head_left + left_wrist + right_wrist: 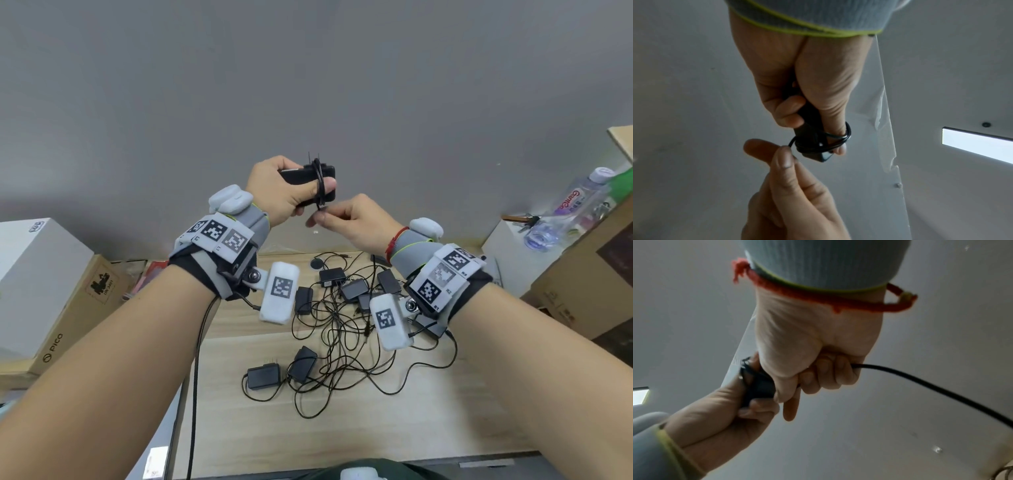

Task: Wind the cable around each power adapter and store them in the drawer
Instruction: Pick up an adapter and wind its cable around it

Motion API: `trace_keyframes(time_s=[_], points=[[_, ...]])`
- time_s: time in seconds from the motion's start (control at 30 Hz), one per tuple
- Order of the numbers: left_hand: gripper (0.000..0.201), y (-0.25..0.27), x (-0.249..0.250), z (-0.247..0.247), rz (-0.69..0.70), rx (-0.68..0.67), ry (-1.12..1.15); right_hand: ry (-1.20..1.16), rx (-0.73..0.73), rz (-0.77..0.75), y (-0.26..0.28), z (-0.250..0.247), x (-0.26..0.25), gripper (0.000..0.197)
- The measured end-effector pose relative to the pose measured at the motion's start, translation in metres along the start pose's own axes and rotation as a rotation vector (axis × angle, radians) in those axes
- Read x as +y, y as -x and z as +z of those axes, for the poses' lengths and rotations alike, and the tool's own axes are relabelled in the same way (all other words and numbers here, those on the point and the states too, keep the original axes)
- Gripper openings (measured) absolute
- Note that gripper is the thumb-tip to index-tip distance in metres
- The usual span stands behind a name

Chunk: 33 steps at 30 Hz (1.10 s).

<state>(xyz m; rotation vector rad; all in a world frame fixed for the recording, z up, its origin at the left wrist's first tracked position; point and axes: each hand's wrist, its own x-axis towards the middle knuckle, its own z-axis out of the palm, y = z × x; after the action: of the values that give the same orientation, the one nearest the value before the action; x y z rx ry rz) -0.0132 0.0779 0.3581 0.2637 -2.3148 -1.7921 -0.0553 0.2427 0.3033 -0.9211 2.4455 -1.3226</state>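
Observation:
My left hand holds a black power adapter up in front of the grey wall, prongs pointing up. Its thin black cable is looped round the body and over my thumb. Just below it, my right hand pinches the loose end of that cable between thumb and forefinger. In the left wrist view the loops sit near the adapter's far end, with the right hand's fingertips at the cable. In the right wrist view the adapter shows in the left hand. No drawer is in view.
Several more black adapters with tangled cables lie on the wooden table below my wrists. A white box and a cardboard box stand at the left. At the right are a cardboard box, a water bottle and keys.

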Motion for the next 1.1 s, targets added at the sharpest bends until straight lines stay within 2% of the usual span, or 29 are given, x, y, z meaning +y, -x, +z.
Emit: trace_keyframes(time_s=[0.13, 0.23, 0.4, 0.53, 0.67, 0.8, 0.93, 1.1], points=[[0.051, -0.007, -0.010, -0.012, -0.033, 0.061, -0.298, 0.018, -0.017, -0.058, 0.002, -0.003, -0.013, 0.018], [0.047, -0.005, -0.017, -0.016, -0.022, 0.049, -0.470, -0.020, 0.038, -0.050, -0.001, -0.014, -0.018, 0.015], [0.045, 0.004, -0.016, -0.012, -0.007, -0.069, -0.488, -0.003, 0.098, -0.075, -0.009, -0.031, -0.019, 0.011], [0.045, 0.007, -0.009, -0.008, 0.034, -0.154, -0.495, -0.108, 0.185, -0.080, -0.015, -0.039, -0.018, 0.013], [0.047, 0.009, -0.007, -0.006, 0.032, -0.233, -0.397, -0.159, 0.219, -0.062, -0.018, -0.043, -0.015, 0.016], [0.047, 0.009, -0.004, -0.003, 0.032, -0.254, -0.214, -0.174, 0.212, -0.064, -0.016, -0.039, -0.012, 0.017], [0.039, 0.011, 0.002, 0.002, 0.044, -0.236, -0.101, -0.183, 0.211, -0.073, -0.014, -0.030, -0.005, 0.022], [0.041, 0.007, 0.004, 0.007, 0.038, -0.183, 0.090, -0.169, 0.171, 0.005, -0.008, -0.017, 0.000, 0.028]])
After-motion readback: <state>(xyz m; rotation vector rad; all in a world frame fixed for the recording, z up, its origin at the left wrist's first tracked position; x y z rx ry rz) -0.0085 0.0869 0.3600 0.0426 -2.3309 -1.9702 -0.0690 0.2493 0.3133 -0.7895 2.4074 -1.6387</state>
